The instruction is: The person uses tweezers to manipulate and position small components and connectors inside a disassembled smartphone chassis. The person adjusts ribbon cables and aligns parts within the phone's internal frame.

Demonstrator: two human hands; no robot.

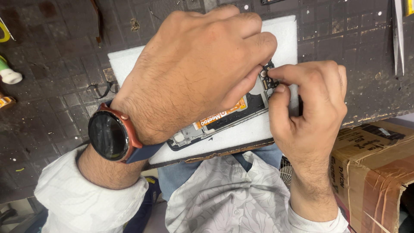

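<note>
Pinching a small circuit board (268, 77), both hands' (194, 69) (308, 108) grip hides much of the opened phone (215, 123).

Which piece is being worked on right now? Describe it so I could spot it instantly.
Start at the white foam pad on the dark gridded mat. On it lies an opened phone with an orange-labelled battery, mostly covered by the left hand. At the phone's far end, pinched between both hands' fingertips, is the small black circuit board, the only loose dark part, beside the right hand.

Under the grip a matt white foam pad (282, 36) is seen; beyond it, a worn, scuffed dark mat (56, 99).
</note>
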